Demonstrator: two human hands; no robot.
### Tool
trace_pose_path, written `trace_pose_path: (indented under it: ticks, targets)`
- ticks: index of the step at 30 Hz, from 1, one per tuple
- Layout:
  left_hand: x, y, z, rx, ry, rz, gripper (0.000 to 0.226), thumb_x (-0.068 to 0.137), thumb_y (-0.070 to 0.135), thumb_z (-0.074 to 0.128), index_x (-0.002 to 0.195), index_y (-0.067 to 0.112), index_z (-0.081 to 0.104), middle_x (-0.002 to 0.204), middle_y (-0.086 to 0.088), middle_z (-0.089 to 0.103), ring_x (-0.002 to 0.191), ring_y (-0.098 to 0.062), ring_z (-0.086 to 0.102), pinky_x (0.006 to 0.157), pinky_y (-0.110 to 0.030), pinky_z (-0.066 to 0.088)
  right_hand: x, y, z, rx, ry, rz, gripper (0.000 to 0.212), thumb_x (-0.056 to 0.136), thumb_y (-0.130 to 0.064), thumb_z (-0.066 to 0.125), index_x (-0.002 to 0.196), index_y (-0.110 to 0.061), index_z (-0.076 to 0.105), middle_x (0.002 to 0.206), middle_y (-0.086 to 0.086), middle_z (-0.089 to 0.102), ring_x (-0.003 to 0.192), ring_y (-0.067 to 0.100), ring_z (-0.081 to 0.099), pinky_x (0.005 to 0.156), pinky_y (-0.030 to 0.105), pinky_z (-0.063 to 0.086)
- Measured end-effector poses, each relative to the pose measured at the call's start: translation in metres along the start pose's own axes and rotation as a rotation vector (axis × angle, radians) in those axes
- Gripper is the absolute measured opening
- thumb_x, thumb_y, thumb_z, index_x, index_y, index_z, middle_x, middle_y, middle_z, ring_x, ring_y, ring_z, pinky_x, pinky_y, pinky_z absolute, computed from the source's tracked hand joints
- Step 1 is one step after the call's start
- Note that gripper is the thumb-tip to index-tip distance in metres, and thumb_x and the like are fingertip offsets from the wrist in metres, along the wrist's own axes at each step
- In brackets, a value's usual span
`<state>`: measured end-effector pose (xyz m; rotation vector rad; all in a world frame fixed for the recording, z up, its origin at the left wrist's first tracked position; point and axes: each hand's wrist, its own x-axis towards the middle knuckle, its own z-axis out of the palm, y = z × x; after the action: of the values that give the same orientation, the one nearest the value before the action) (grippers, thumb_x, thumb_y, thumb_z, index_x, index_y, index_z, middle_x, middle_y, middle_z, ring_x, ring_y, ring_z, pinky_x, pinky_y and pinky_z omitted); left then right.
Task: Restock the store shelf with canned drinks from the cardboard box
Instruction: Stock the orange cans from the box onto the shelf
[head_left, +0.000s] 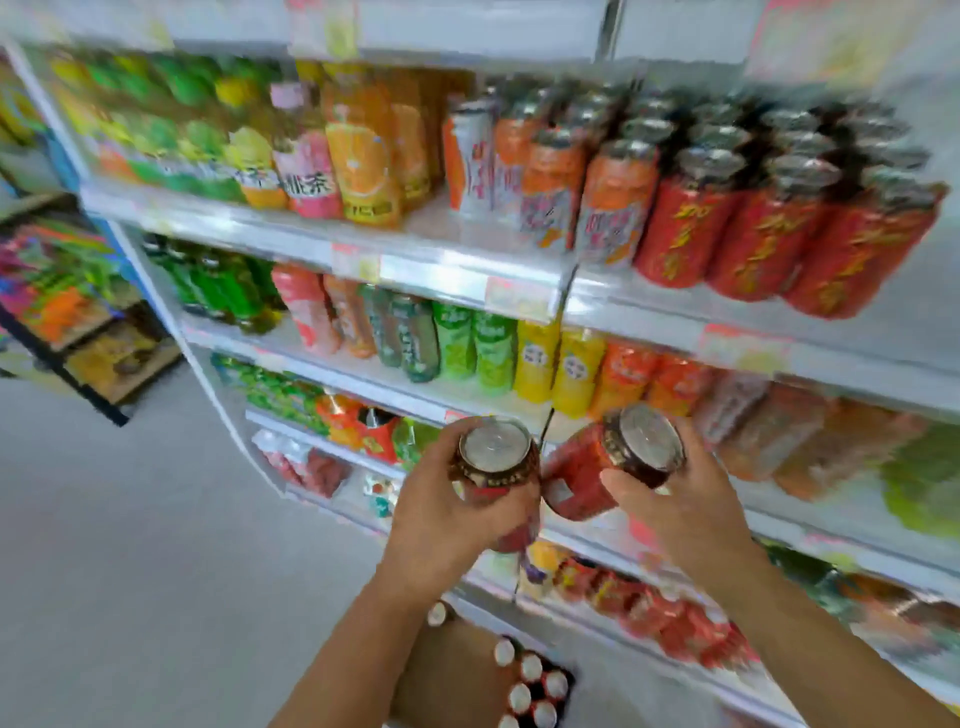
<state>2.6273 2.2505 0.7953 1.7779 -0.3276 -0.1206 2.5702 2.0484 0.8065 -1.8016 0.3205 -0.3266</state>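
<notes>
At 6 o'clock the left hand's grip wraps 1 red can and the right hand's a second can just beside it, so a clash could drop 1 short of the shelf row at 2 o'clock.

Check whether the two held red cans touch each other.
Cannot tell. Head view: left can and right can sit edge to edge, but blur hides any gap.

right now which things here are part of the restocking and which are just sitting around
In the job: left hand, left can, right hand, right can, cardboard box, boxed cans, shelved red cans.
Just there: orange cans, peach tea bottle, green bottles.
</notes>
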Motion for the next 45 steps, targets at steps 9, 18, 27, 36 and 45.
trace_pose_path:
  ticks: [9,18,27,36,45]
  targets:
    - [0.024,0.121,0.104,-0.050,-0.067,0.224,0.045,0.064,0.025,0.086,0.101,0.036,0.063,0.091,0.023,0.071,0.087,0.009,0.063,0.070,-0.002,0.043,0.006,-0.070,-0.172,-0.019,0.245,-0.235,0.042,0.066,-0.027,0.080,0.097,-0.047,0.059,0.093,-0.016,0.070,0.084,0.000,0.065,0.075,0.026,0.050]
    - [0.048,0.153,0.188,-0.125,-0.016,0.232,0.047,0.067,0.022,0.086,0.109,0.028,0.066,0.094,0.018,0.074,0.086,0.005,0.067,0.072,-0.007,0.047,0.077,-0.063,-0.273,-0.209,0.346,-0.261,0.051,0.074,-0.020,0.080,0.114,-0.033,0.051,0.101,-0.021,0.061,0.089,-0.004,0.059,0.075,0.014,0.041]
    - [0.064,0.148,0.187,-0.038,-0.085,0.193,0.051,0.060,0.037,0.084,0.107,0.033,0.065,0.097,0.019,0.073,0.090,0.000,0.069,0.077,-0.014,0.053,0.126,-0.036,-0.277,-0.223,0.357,-0.136,0.063,0.075,-0.043,0.077,0.128,-0.027,0.049,0.113,-0.012,0.057,0.103,0.010,0.055,0.085,0.027,0.040]
    - [0.083,0.149,0.194,-0.059,-0.130,0.207,0.046,0.072,0.014,0.084,0.112,0.028,0.065,0.097,0.019,0.073,0.090,0.001,0.069,0.072,-0.010,0.051,0.136,-0.020,-0.292,-0.283,0.204,-0.061,0.078,0.076,-0.020,0.080,0.141,-0.021,0.038,0.129,-0.001,0.056,0.111,0.019,0.057,0.092,0.034,0.044]
    - [0.102,0.141,0.210,-0.138,-0.124,0.205,0.039,0.075,0.022,0.081,0.111,0.028,0.067,0.099,0.010,0.075,0.091,-0.006,0.071,0.077,-0.020,0.058,0.220,-0.012,-0.294,-0.371,0.263,-0.077,0.080,0.078,-0.023,0.079,0.142,-0.010,0.032,0.141,0.011,0.049,0.123,0.027,0.053,0.098,0.033,0.041]
